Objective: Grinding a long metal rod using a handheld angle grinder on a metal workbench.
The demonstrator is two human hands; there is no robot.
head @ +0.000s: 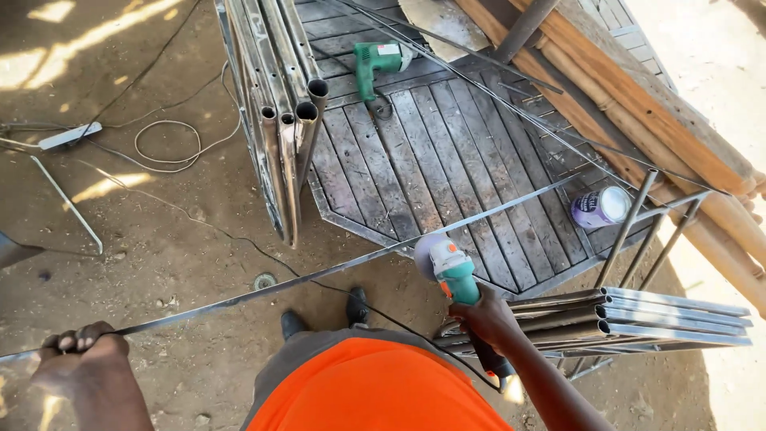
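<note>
1. The left hand [80,351] is clenched tight around the near end of a long flat metal strip [335,267]; the strip's long axis climbs from lower left to upper right, over the dirt, across a slatted metal panel [447,152].
2. The right hand [488,318] is wrapped fully around a teal angle grinder [453,270]; its disc sits at the strip's middle, pointing away from the person.
3. A green drill [377,62] lies on the panel; stacked tubes [678,319] rest just right of the grinder.

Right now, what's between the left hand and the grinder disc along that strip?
Head view: only bare metal strip runs from the left hand to the grinder in the right hand. Beneath it lie dirt ground, a thin cable and a small round disc.
</note>
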